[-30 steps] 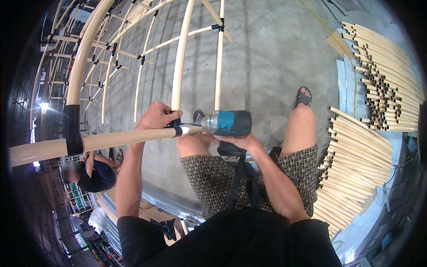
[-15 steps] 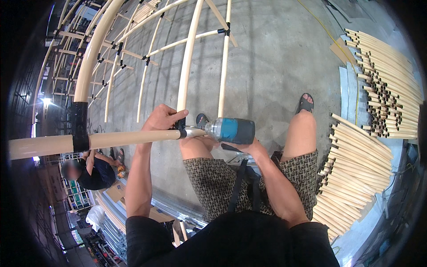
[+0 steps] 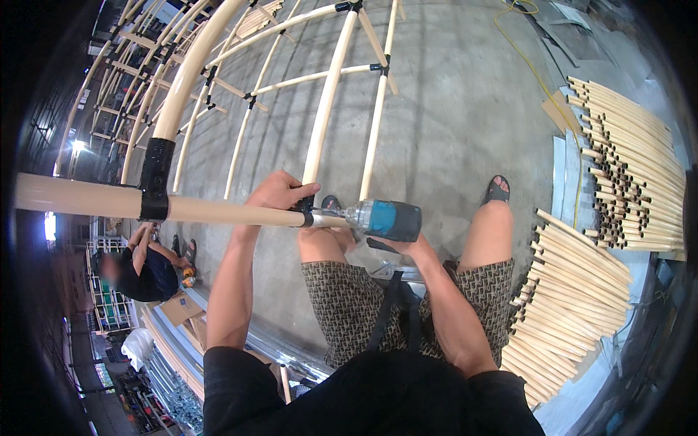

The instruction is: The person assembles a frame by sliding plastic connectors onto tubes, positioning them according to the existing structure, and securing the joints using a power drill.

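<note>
My left hand [image 3: 276, 192] grips the end of a pale wooden pole [image 3: 225, 212] at its black connector, where a curved rib meets it. In my right hand [image 3: 396, 245] is a teal cordless drill [image 3: 384, 219], its nose pressed sideways against that same joint. A black clamp [image 3: 155, 180] binds the pole to a thick curved beam farther left. I am high above the floor; my legs in patterned shorts and sandals hang below.
A lattice of curved pale poles [image 3: 327, 87] spreads ahead. Stacks of loose poles [image 3: 625, 167] lie on the concrete at the right, with more [image 3: 567, 298] lower down. A person in dark clothes [image 3: 142, 265] crouches on the floor at lower left. A yellow cable [image 3: 542, 73] trails away.
The view has shifted slightly; both hands and the drill stay at the same joint on the pole.
</note>
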`<state>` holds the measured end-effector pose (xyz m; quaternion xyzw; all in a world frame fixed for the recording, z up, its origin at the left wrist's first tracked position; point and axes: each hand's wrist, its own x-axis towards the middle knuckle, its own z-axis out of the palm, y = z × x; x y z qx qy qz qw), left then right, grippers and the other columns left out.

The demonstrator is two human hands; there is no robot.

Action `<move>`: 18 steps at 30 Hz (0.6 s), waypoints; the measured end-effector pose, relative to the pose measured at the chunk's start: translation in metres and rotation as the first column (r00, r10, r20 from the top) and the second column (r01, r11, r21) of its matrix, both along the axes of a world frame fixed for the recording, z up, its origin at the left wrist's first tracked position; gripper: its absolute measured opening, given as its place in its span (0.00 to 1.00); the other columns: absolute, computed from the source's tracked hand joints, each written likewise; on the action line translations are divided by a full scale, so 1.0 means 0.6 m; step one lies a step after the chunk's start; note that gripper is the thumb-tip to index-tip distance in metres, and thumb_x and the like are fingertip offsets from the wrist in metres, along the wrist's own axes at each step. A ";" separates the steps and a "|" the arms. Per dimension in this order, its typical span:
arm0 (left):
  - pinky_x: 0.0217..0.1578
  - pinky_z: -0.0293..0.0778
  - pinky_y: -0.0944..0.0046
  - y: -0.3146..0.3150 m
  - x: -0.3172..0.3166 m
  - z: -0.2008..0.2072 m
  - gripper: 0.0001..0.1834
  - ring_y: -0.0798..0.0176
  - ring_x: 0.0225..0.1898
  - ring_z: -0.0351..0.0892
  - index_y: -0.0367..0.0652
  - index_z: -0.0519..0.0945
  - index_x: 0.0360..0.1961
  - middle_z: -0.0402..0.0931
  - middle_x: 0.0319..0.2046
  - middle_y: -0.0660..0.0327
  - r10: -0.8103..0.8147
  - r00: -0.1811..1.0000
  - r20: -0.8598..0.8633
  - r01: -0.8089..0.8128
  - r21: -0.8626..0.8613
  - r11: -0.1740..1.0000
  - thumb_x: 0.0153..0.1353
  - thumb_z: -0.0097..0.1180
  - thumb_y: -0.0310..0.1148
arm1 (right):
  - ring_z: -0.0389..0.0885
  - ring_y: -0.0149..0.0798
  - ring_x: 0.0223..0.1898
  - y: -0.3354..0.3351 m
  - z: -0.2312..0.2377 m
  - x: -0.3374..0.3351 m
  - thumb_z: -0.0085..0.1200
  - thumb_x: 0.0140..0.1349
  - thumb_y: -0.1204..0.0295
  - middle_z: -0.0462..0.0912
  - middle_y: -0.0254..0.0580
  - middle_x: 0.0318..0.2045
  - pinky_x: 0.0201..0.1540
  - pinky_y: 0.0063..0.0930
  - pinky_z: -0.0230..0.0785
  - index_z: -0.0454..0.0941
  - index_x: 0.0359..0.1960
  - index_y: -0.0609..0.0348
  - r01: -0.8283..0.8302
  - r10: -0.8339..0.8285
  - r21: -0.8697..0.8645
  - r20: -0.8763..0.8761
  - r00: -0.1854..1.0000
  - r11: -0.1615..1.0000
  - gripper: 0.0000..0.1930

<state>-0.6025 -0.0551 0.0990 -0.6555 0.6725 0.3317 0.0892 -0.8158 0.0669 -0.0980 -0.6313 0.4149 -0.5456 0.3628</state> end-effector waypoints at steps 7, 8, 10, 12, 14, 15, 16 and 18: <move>0.15 0.59 0.64 -0.001 -0.009 0.006 0.30 0.74 0.13 0.65 0.36 0.79 0.13 0.68 0.08 0.67 -0.044 0.999 -0.025 0.045 0.013 0.999 0.63 0.59 0.51 | 0.83 0.49 0.40 0.002 -0.002 -0.004 0.70 0.51 0.61 0.84 0.45 0.37 0.42 0.38 0.75 0.82 0.42 0.55 -0.003 0.003 0.058 -0.007 1.000 0.998 0.19; 0.15 0.59 0.64 -0.001 -0.013 0.010 0.30 0.74 0.13 0.65 0.35 0.80 0.13 0.68 0.08 0.66 -0.037 0.999 -0.025 0.038 0.021 0.999 0.63 0.59 0.51 | 0.83 0.46 0.41 0.002 -0.013 -0.003 0.71 0.51 0.62 0.84 0.43 0.39 0.44 0.37 0.75 0.81 0.44 0.56 -0.006 0.008 0.056 -0.039 0.999 0.998 0.20; 0.15 0.59 0.63 0.001 -0.013 0.012 0.30 0.73 0.13 0.65 0.35 0.80 0.14 0.68 0.09 0.66 -0.020 1.000 -0.022 0.021 0.023 1.000 0.63 0.59 0.51 | 0.82 0.39 0.43 0.002 -0.027 0.005 0.72 0.51 0.63 0.84 0.40 0.41 0.49 0.34 0.75 0.80 0.48 0.56 -0.024 0.028 0.049 -0.100 0.995 0.999 0.23; 0.16 0.61 0.62 0.005 -0.003 0.000 0.31 0.72 0.13 0.66 0.34 0.81 0.15 0.68 0.09 0.66 0.003 1.000 -0.017 -0.003 0.010 1.000 0.63 0.59 0.52 | 0.82 0.39 0.44 0.007 -0.034 0.000 0.72 0.51 0.63 0.84 0.41 0.42 0.49 0.34 0.75 0.80 0.48 0.56 -0.032 0.045 0.063 -0.210 0.977 0.997 0.23; 0.17 0.62 0.61 -0.007 0.010 -0.020 0.32 0.71 0.13 0.66 0.33 0.81 0.16 0.69 0.09 0.65 -0.083 0.997 -0.002 0.083 -0.016 0.996 0.62 0.58 0.54 | 0.82 0.42 0.44 -0.005 -0.041 0.000 0.72 0.51 0.61 0.84 0.42 0.41 0.49 0.36 0.74 0.80 0.47 0.57 -0.021 0.032 0.049 -0.221 0.975 0.999 0.23; 0.17 0.62 0.60 -0.016 0.016 -0.026 0.33 0.71 0.13 0.66 0.32 0.82 0.16 0.69 0.09 0.65 -0.123 0.992 0.012 0.123 -0.034 0.992 0.62 0.58 0.55 | 0.82 0.45 0.43 -0.004 -0.053 -0.001 0.71 0.51 0.60 0.84 0.43 0.41 0.48 0.38 0.74 0.81 0.45 0.57 -0.004 0.012 0.043 -0.178 0.984 0.999 0.23; 0.19 0.63 0.61 -0.021 0.011 -0.023 0.32 0.71 0.15 0.68 0.32 0.82 0.18 0.71 0.11 0.64 -0.142 0.989 0.036 0.144 -0.037 0.989 0.62 0.58 0.56 | 0.82 0.48 0.43 -0.007 -0.062 0.001 0.71 0.51 0.58 0.84 0.44 0.40 0.48 0.39 0.74 0.81 0.44 0.57 0.015 -0.010 0.036 -0.130 0.991 0.999 0.23; 0.21 0.66 0.62 -0.012 0.021 -0.016 0.33 0.70 0.18 0.72 0.32 0.84 0.21 0.75 0.14 0.63 -0.165 0.983 0.081 0.169 -0.036 0.985 0.62 0.57 0.57 | 0.82 0.45 0.43 0.003 -0.033 0.005 0.72 0.50 0.59 0.84 0.43 0.40 0.48 0.38 0.74 0.81 0.44 0.59 -0.068 0.047 0.365 0.066 0.997 0.929 0.24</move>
